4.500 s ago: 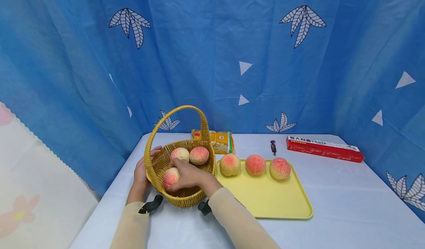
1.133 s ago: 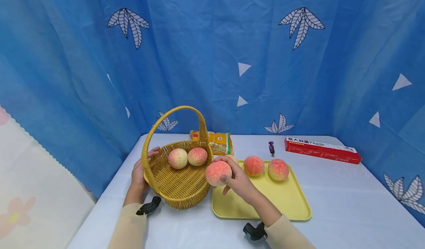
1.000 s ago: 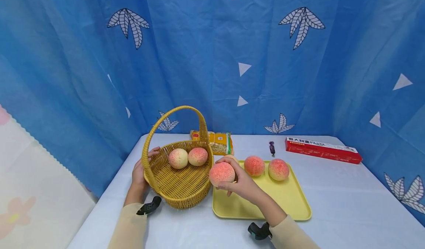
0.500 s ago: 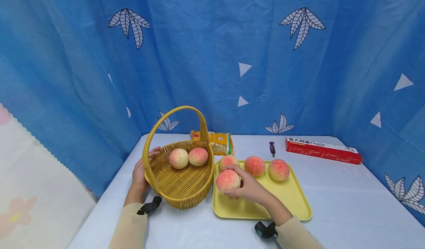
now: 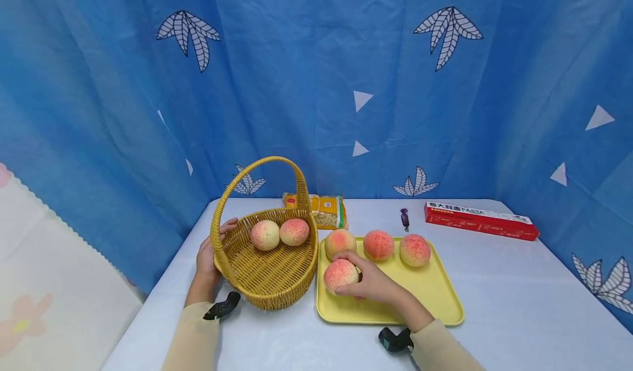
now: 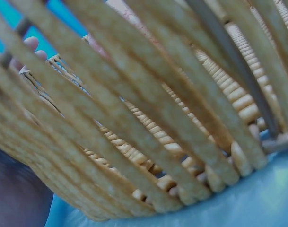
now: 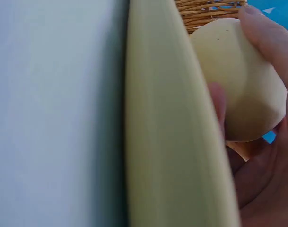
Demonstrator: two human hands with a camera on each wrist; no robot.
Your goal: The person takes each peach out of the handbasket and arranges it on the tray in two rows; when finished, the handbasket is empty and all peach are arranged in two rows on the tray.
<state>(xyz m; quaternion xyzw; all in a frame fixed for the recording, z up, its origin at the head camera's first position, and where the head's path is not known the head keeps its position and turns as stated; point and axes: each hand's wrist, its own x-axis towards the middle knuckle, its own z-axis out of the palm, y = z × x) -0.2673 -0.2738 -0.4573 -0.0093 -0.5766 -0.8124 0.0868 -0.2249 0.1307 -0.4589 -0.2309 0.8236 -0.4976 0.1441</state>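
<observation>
My right hand (image 5: 373, 284) holds a pink-and-cream peach (image 5: 340, 275) low over the front left of a yellow tray (image 5: 420, 308). In the right wrist view thumb and fingers wrap the pale side of the peach (image 7: 236, 78), beside the tray's rim (image 7: 170, 123). A row of three peaches lies along the tray's back, the left one (image 5: 340, 241) just behind my hand. My left hand (image 5: 209, 258) grips the left side of a wicker basket (image 5: 277, 302), fingertips at its rim. Two peaches (image 5: 265, 235) sit inside the basket, towards the back.
The basket's tall handle (image 5: 262, 162) arches above it. Behind stand a yellow pasta bag (image 5: 327, 211), a small purple wrapped candy (image 5: 405, 219) and a long red pasta box (image 5: 479, 221). A blue curtain (image 5: 316, 85) closes off the table's back.
My right hand has taken a peach out of the basket, carried it right and lowered it towards the tray in front of the left peach. My left hand has stayed on the basket.
</observation>
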